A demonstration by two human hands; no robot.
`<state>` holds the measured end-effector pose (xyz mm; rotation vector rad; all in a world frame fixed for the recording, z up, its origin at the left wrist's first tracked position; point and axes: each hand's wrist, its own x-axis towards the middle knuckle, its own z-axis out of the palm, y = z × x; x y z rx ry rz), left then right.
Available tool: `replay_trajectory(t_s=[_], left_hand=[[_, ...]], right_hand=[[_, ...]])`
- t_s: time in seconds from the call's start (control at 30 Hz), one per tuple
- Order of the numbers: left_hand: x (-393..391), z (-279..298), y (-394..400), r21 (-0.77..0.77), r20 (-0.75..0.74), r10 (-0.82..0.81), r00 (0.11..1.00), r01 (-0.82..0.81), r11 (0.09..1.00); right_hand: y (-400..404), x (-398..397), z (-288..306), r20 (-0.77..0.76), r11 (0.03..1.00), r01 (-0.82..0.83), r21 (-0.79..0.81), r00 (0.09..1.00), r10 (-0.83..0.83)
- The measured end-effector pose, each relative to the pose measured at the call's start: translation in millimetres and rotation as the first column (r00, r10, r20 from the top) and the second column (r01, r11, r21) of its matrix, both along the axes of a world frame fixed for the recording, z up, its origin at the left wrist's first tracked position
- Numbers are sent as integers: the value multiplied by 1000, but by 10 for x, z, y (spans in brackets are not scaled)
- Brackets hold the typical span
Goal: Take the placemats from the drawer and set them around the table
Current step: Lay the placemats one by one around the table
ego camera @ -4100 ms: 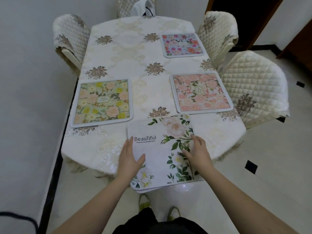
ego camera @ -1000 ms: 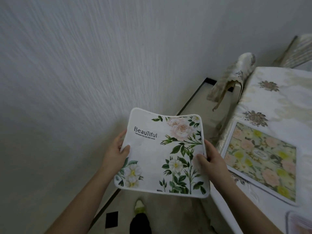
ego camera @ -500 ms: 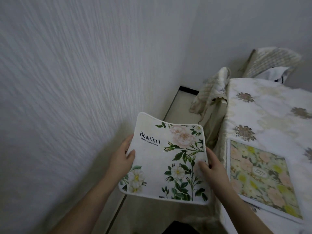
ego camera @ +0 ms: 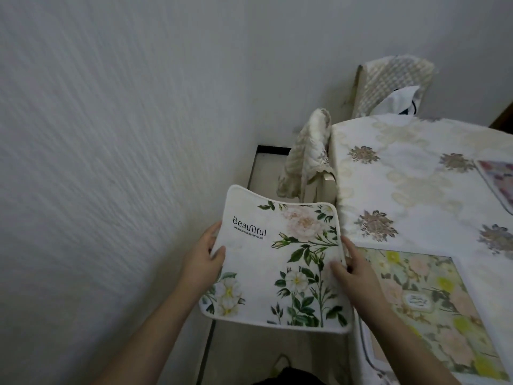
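White floral placemat (ego camera: 277,262) held between left hand (ego camera: 204,262) and right hand (ego camera: 354,269), both gripping its side edges.

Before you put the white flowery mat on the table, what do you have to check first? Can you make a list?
1. Left hand grips the white placemat: ok.
2. Right hand grips its other edge: ok.
3. Mat over the table: not ok, it is held beside it, near the wall.
4. Bare cloth beyond the green placemat: ok.
5. Chair pushed in at that spot: ok.
6. More than one mat in the grip: cannot tell.
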<state>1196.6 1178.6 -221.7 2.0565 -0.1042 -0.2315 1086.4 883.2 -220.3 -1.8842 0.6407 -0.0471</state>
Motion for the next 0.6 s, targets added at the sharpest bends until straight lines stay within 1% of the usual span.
replay_trajectory(t_s=[0.1, 0.23, 0.33, 0.43, 0.6], left_hand=[[300, 107, -245, 5, 4, 21, 1000, -21, 1000], [712, 129, -427, -11, -13, 11, 1000, -12, 1000], [989, 137, -569, -50, -42, 6, 999, -8, 999], [1296, 128, -706, -77, -40, -2, 999, -1, 997], [1834, 85, -912, -100, -42, -41, 998, 37, 994]], right_hand=[[-238, 295, 69, 18, 1000, 17, -8, 1000, -16], [-480, 605, 121, 33, 999, 43, 12, 999, -43], [-612, 792, 129, 35, 998, 70, 6, 997, -70], [-691, 997, 144, 38, 993, 113, 26, 993, -114], [-794, 1384, 217, 55, 984, 171, -41, 984, -169]])
